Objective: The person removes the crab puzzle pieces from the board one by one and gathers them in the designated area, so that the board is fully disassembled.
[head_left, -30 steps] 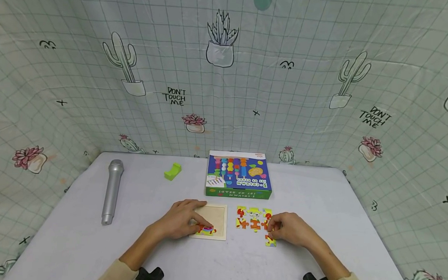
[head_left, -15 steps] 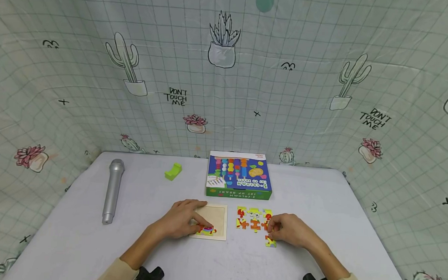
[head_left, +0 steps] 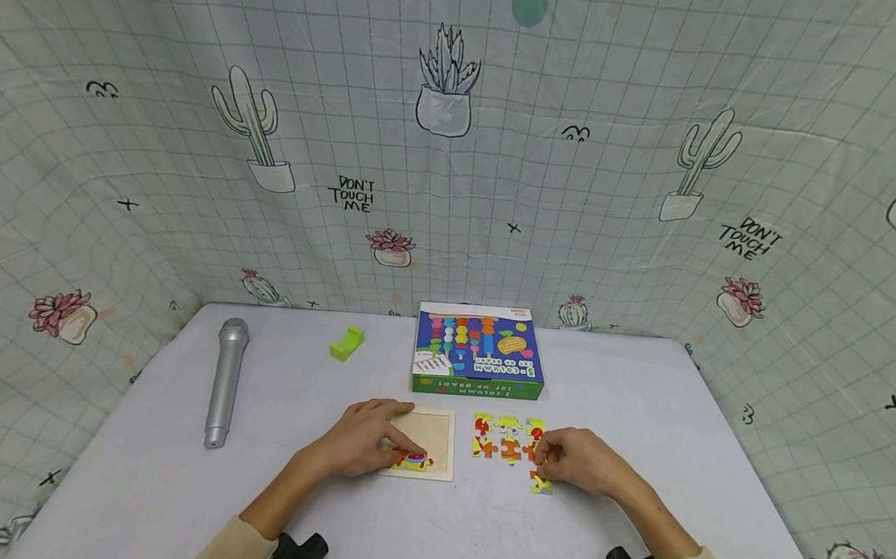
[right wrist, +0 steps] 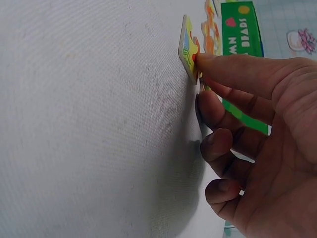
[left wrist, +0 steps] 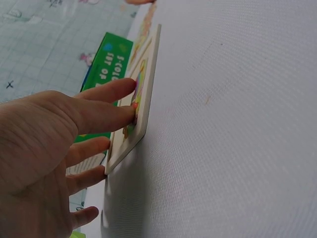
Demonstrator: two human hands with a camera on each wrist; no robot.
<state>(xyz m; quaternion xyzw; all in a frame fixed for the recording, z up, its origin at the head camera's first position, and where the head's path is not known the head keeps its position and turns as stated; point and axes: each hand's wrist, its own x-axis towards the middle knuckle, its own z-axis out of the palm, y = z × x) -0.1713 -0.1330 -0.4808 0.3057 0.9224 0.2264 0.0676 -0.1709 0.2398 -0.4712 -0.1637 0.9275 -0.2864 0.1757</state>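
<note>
In the head view my left hand lies at the left side of a shallow wooden puzzle tray. Its thumb and index finger, nearly straight, rest on colourful jigsaw pieces along the tray's near side; the other fingers touch the tray's left rim. To the right, my right hand has its fingers curled at a loose corner jigsaw piece, thumb on that piece's edge and index finger hidden partly behind it. More jigsaw pieces, yellow, orange and red, lie in rows just left of this hand.
A blue and green bead-set box stands behind the tray and pieces. Farther left are a light green curved block and a silver microphone. A patterned cloth hangs behind the white table.
The head view shifts very slightly. Both hands stay in place, and the tray and jigsaw pieces have not visibly moved.
</note>
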